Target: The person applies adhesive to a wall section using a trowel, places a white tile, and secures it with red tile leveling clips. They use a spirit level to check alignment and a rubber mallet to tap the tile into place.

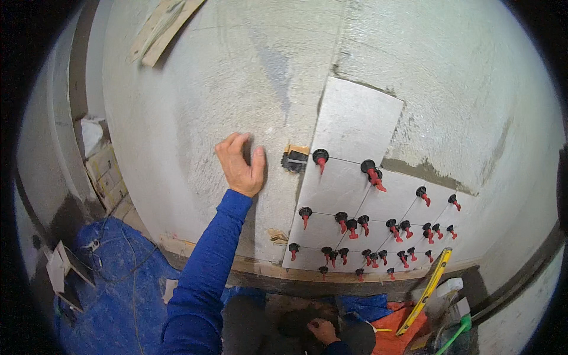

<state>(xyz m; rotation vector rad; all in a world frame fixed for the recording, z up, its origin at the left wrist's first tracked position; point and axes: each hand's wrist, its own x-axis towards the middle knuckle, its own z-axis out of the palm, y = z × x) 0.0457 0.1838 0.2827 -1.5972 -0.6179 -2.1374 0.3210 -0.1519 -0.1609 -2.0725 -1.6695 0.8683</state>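
My left hand (241, 168) is raised to the rough plaster wall (195, 118), thumb and bent fingers apart with nothing between them. Whether the fingertips touch the plaster I cannot tell. Just right of it, a black electrical box (294, 160) is set in the wall. Beyond that are pale grey wall tiles (337, 183), with red-and-black tile levelling clips (320, 157) along their joints. One tile (359, 112) stands above the others at the upper left. Low down by my knees, my right hand (322, 330) has curled fingers over something dark; what they hold, if anything, is hidden.
A yellow spirit level (425, 293) leans at the lower right, above an orange sheet (397, 326). A green-handled tool (458, 334) stands beside it. Blue sheeting (118, 278) with cables covers the floor at left, near tile offcuts (62, 269). A board (168, 29) is on the wall above.
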